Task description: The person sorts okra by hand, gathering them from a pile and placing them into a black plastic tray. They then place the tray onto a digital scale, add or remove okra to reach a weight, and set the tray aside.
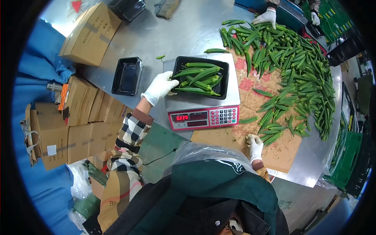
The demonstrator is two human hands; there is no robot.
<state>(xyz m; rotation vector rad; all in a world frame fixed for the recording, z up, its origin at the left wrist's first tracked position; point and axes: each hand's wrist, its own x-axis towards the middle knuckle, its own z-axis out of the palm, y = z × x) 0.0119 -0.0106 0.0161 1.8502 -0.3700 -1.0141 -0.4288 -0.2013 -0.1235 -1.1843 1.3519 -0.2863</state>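
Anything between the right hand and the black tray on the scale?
Low things only: the keypad panel of the scale lies between the right hand and the black tray; one loose okra pod lies just right of the panel. Nothing tall visible; a slight lift would probably clear both.

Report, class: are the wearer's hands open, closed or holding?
White-gloved left hand: holding a black rectangular plastic tray.
White-gloved right hand: fingers curled; cannot tell if shut on anything.
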